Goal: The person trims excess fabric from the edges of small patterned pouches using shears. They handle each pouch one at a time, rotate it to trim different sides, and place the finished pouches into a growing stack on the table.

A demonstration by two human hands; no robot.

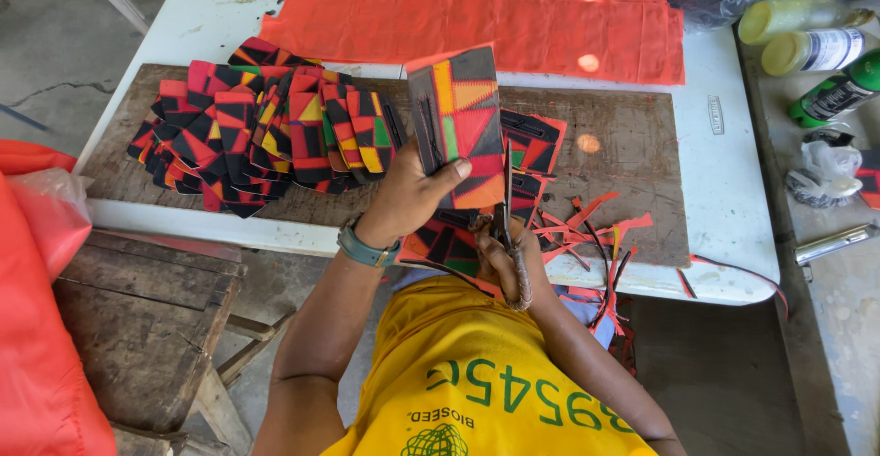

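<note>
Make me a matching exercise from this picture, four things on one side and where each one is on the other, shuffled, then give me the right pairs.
Things:
1. patchwork panel
2. scissors
3. orange cloth
4. pile of patchwork pieces

Places:
A. spread flat along the table's far edge
B. in the right hand
C. heaped on the left part of the brown board
D. held up in the left hand

Pairs: 1-D, 2-B, 3-A, 4-C

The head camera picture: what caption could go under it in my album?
Left hand holds up a colourful patchwork pouch while the right hand trims it with scissors.
</note>
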